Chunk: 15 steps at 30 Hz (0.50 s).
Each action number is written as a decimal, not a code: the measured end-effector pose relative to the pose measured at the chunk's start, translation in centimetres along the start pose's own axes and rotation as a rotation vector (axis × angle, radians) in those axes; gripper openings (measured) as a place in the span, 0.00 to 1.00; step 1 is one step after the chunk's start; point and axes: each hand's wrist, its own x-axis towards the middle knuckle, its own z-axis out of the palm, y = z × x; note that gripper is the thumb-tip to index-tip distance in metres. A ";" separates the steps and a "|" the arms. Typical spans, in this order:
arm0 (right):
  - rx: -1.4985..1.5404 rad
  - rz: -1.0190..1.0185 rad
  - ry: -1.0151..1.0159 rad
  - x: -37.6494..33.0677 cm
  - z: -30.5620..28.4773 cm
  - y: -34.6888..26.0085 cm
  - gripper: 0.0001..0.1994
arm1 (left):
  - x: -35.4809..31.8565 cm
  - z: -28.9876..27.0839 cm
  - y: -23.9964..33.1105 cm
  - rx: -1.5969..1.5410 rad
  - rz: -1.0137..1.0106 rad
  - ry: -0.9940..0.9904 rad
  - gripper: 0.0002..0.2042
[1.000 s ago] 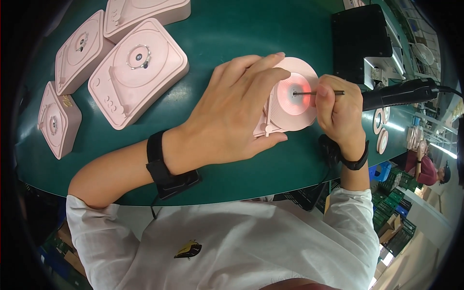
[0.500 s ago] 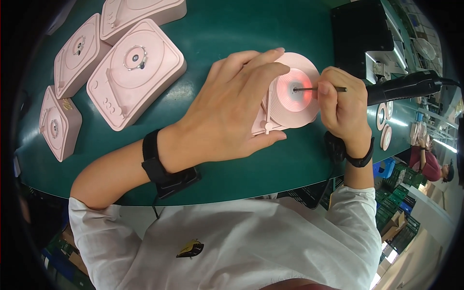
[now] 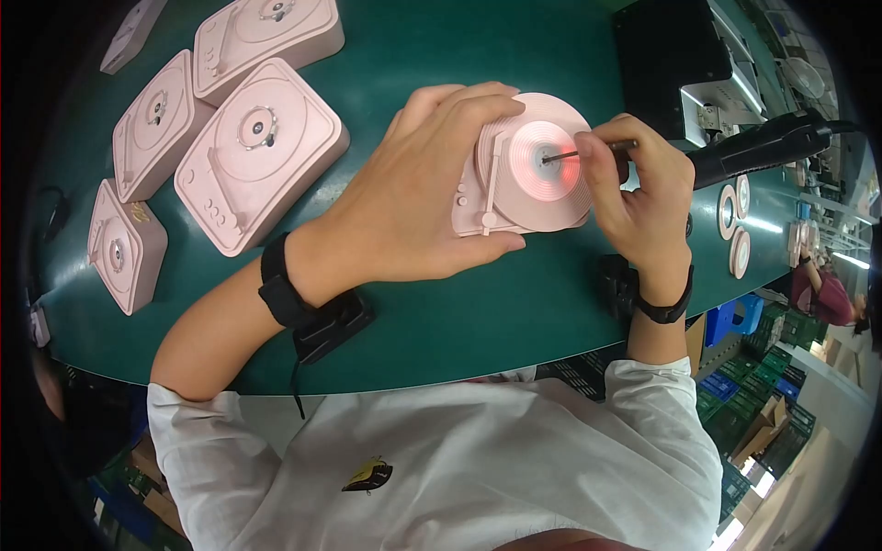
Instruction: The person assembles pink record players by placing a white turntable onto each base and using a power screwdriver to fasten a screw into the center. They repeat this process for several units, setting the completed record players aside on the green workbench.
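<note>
My left hand (image 3: 400, 197) steadies a small pink record-player-shaped unit (image 3: 471, 219) on the green table, fingers along its far side and thumb at its near edge. A round grooved pink disc (image 3: 551, 209) lies on top, beside the slim tonearm piece. My right hand (image 3: 654, 197) is closed around a black corded electric screwdriver (image 3: 767, 149). The thin metal shaft (image 3: 588, 151) shows between my thumb and fingers, its tip at the disc's centre. Red and white light glows around that centre. Whether a screw sits under the tip is too small to tell.
Several more pink units (image 3: 262, 161) stand at the left without discs. A black box-shaped machine (image 3: 663, 69) stands at the far right, with pale rings (image 3: 728, 213) beyond the screwdriver. Stacked crates (image 3: 749, 395) and another person (image 3: 820, 292) are off to the right.
The held unit has shifted slightly left with both hands, and more of its tonearm side shows. My right fingers have loosened a little around the shaft. The view has shifted slightly.
</note>
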 end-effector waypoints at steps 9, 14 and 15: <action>0.055 0.013 0.035 -0.6 -0.1 0.2 0.06 | 0.3 0.1 -0.1 0.008 0.049 0.024 0.46; 0.024 0.052 0.035 -0.6 -0.1 0.0 0.05 | 0.3 0.0 0.0 0.012 0.042 0.014 0.47; 0.024 0.043 0.034 -0.7 0.0 0.1 0.06 | 0.3 0.0 0.0 0.012 0.039 0.006 0.47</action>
